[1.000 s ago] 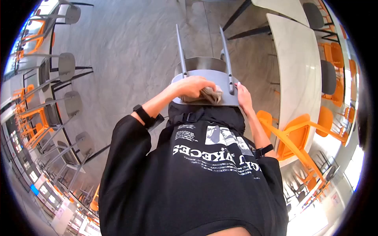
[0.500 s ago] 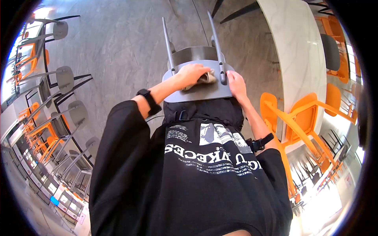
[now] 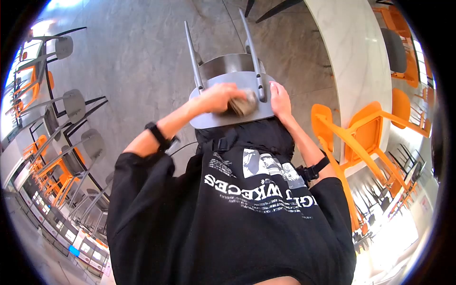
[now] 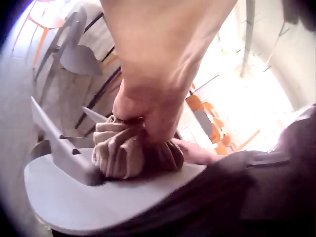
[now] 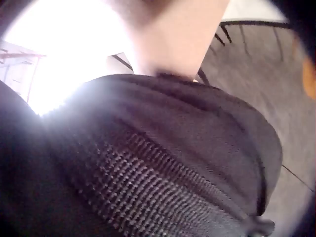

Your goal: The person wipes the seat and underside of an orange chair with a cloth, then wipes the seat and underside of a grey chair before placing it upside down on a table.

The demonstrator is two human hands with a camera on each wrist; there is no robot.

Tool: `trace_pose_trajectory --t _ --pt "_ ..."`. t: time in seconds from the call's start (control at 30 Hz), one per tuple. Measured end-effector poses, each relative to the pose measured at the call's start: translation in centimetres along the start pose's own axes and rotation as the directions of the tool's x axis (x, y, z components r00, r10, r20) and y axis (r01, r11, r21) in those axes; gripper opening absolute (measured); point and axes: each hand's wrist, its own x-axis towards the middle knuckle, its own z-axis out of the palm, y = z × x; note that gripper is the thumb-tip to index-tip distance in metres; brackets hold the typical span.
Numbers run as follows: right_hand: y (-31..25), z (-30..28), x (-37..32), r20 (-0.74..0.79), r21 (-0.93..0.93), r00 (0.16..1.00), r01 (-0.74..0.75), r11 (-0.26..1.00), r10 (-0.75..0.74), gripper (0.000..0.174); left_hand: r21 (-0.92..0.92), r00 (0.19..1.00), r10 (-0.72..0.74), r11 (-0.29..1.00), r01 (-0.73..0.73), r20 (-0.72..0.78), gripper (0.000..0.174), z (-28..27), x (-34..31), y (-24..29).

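Observation:
A grey chair (image 3: 233, 80) is turned with its seat's underside up, resting against the person's lap, its legs pointing away. My left hand (image 3: 216, 98) grips a bunched brown cloth (image 3: 245, 105), which lies on the seat's underside between the leg mounts. Close up in the left wrist view, the folded cloth (image 4: 118, 155) bulges out below the fingers, beside one chair leg (image 4: 64, 153). On the seat's right edge, my right hand (image 3: 281, 100) holds the rim near the leg mount. Dark fabric hides that hand in the right wrist view.
To the right stands a long white marble-look table (image 3: 358, 61), with an orange chair (image 3: 363, 135) upturned over it near my right arm. More grey chairs (image 3: 75, 105) line the left side. Grey floor (image 3: 137, 61) lies between.
The left hand and cloth moved farther up the seat's underside, then back toward the body, blurred now. The right hand keeps to the right edge. The whole head view has shifted slightly.

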Motion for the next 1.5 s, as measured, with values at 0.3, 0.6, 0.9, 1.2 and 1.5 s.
trace_pose_trajectory --t 0.3,0.6,0.9,1.2,1.5 --pt "0.4 -0.2 -0.3 0.051 0.061 0.999 -0.021 0.998 0.018 0.046 0.324 0.975 -0.082 0.935 0.148 -0.208 0.040 3.5 5.2 -2.1" --pt "2.6 0.3 -0.9 0.046 0.051 0.999 -0.023 0.998 0.020 0.049 0.307 0.960 -0.204 0.917 0.256 -0.193 0.028 4.5 9.0 -6.0" --pt "1.1 -0.1 -1.2 0.048 0.063 0.998 -0.041 0.997 0.038 0.049 0.023 0.992 0.102 0.995 -0.101 -0.070 0.051 1.6 -1.6 3.6" --pt "2.1 0.0 -1.7 0.069 0.060 0.997 -0.045 0.997 0.041 0.048 0.506 0.900 -0.332 0.746 0.434 -0.282 0.036 4.8 7.1 -7.5" --pt "1.3 -0.2 -1.6 0.060 -0.016 0.998 -0.034 0.999 0.035 0.046 0.232 0.955 -0.287 0.926 0.297 -0.077 0.056 2.8 -0.5 -1.3"
